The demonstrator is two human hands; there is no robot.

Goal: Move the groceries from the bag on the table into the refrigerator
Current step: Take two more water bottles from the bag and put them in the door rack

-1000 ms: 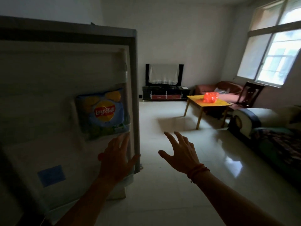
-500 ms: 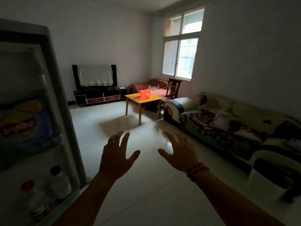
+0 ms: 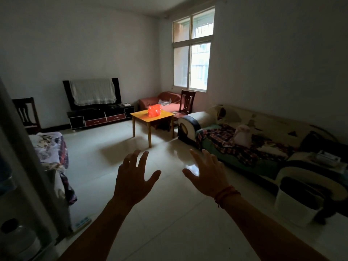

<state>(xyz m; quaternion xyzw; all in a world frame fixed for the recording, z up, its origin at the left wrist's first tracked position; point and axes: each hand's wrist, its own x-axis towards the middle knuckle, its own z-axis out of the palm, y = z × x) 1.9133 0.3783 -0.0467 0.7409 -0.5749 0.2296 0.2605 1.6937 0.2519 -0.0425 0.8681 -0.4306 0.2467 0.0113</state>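
Now, with both hands, left point(image 3: 134, 182) and right point(image 3: 209, 177), spread and empty, walk straight to the red bag point(image 3: 154, 110) on the yellow bench point(image 3: 162, 117).

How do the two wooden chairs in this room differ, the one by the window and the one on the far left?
The chair by the window stands beside the yellow table and red sofa, in window light; the chair on the far left stands against the wall in shadow. The refrigerator door cuts off the left chair's lower part; the window chair's backrest shows whole. Both are dark wood with slatted backs.
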